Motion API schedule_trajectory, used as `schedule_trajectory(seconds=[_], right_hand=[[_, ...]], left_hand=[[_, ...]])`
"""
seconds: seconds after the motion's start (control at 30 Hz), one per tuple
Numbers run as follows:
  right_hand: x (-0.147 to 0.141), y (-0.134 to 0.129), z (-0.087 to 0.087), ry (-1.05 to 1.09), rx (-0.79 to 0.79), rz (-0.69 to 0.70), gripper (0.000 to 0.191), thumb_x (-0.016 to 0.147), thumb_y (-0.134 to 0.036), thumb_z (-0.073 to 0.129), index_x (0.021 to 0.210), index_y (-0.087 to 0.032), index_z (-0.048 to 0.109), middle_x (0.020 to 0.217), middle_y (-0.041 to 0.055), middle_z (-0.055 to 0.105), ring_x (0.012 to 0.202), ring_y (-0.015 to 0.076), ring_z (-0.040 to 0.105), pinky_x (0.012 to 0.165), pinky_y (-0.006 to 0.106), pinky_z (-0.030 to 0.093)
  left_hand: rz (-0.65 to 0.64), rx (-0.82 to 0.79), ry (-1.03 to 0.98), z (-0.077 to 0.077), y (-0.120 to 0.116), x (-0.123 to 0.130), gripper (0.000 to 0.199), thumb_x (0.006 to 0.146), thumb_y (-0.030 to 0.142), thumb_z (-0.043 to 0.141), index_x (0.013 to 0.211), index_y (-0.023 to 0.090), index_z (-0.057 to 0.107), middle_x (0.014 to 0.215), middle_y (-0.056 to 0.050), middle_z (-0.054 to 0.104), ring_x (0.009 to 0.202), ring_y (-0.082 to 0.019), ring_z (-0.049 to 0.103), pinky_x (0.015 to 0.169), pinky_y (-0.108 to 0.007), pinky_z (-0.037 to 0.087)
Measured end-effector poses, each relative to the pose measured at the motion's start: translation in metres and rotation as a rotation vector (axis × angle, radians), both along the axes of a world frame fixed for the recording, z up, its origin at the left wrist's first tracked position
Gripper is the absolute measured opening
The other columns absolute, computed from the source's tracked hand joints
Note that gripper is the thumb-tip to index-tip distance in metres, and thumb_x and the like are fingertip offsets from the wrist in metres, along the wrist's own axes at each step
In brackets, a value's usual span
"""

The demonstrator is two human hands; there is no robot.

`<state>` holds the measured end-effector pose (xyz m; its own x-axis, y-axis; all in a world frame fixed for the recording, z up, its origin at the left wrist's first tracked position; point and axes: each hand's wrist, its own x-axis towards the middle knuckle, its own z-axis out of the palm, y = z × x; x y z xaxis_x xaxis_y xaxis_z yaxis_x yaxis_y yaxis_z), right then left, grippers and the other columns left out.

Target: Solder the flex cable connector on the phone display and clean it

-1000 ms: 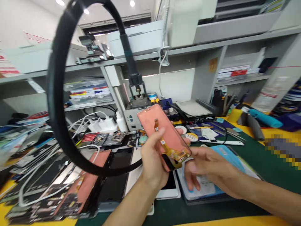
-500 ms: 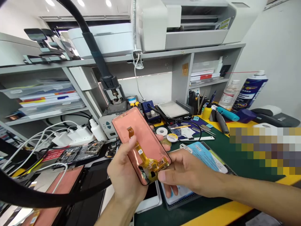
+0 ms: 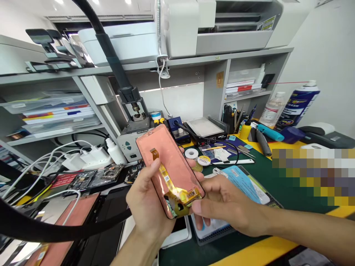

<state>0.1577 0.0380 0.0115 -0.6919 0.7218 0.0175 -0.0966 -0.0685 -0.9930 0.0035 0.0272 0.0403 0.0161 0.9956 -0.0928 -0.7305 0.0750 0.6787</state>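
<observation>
A phone screen (image 3: pixel 177 164) with a copper-pink back is held tilted above the bench, its back facing me. A yellow flex cable (image 3: pixel 167 180) runs down that back to a small circuit at the lower edge. My left hand (image 3: pixel 148 195) wraps around the screen, thumb on the left edge by the cable and fingertips showing past the right edge. My right hand (image 3: pixel 224 203) pinches the lower right corner between thumb and fingers. Beneath the hands lie a white-framed device (image 3: pixel 177 236) and a blue and white packet (image 3: pixel 235 181).
Another pink-backed screen (image 3: pixel 69 225) and dark phone panels (image 3: pixel 102 221) lie at the left. A thick black arm (image 3: pixel 111 55) descends toward a grey machine (image 3: pixel 129 146). At the back are a tape roll (image 3: pixel 191 153), a flat heating plate (image 3: pixel 205 127) and a spray can (image 3: pixel 298 105).
The screen has shifted slightly right and tilted a little in my hands. Both hands keep their hold, and my right hand has moved slightly right. The camera view has shifted slightly.
</observation>
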Motion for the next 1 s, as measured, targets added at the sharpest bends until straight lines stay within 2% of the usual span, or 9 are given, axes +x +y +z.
schedule_trajectory(seconds=[0.2,0.47,0.67,0.87,1.0], right_hand=[[0.0018,-0.0017,-0.0015,0.002,0.053,-0.008,0.032,0.085,-0.037,0.066,0.078,-0.007,0.069,0.066,0.0072,0.064,0.061,0.0128,0.059,0.058,0.023,0.046],[0.0035,-0.0009,-0.0024,-0.035,0.143,-0.036,0.028,0.086,-0.031,0.063,0.076,-0.007,0.071,0.066,0.0077,0.065,0.062,0.0134,0.059,0.059,0.023,0.047],[0.0033,0.0024,-0.004,-0.033,0.134,-0.061,0.029,0.086,-0.033,0.062,0.073,-0.009,0.073,0.063,0.0059,0.065,0.058,0.0125,0.057,0.055,0.022,0.044],[-0.0007,0.004,-0.0072,-0.117,0.161,-0.148,0.042,0.087,-0.045,0.06,0.065,-0.011,0.069,0.06,0.0064,0.064,0.056,0.0141,0.056,0.054,0.025,0.043],[-0.0035,0.0025,-0.0071,-0.172,0.215,-0.174,0.044,0.086,-0.047,0.06,0.062,-0.012,0.068,0.058,0.0062,0.062,0.056,0.0153,0.056,0.056,0.026,0.043]], left_hand=[[-0.02,-0.018,-0.01,0.001,-0.0011,0.0012,0.036,0.08,0.038,0.055,0.098,0.012,0.071,0.08,-0.017,0.074,0.065,-0.033,0.072,0.055,-0.044,0.059],[-0.051,0.048,0.0,-0.001,-0.002,0.0005,0.035,0.08,0.038,0.055,0.094,0.01,0.07,0.082,-0.017,0.074,0.068,-0.034,0.072,0.058,-0.046,0.06],[-0.056,0.088,0.068,-0.0004,-0.0036,-0.0007,0.034,0.083,0.036,0.053,0.093,0.009,0.072,0.086,-0.017,0.075,0.072,-0.034,0.073,0.062,-0.044,0.06],[-0.052,0.098,0.117,0.0001,-0.0052,0.0012,0.035,0.084,0.033,0.052,0.098,0.008,0.071,0.087,-0.016,0.074,0.079,-0.038,0.072,0.051,-0.041,0.058],[-0.021,0.091,0.104,-0.0013,-0.0051,0.0019,0.036,0.084,0.031,0.054,0.107,0.009,0.07,0.091,-0.015,0.075,0.082,-0.035,0.073,0.059,-0.04,0.06]])
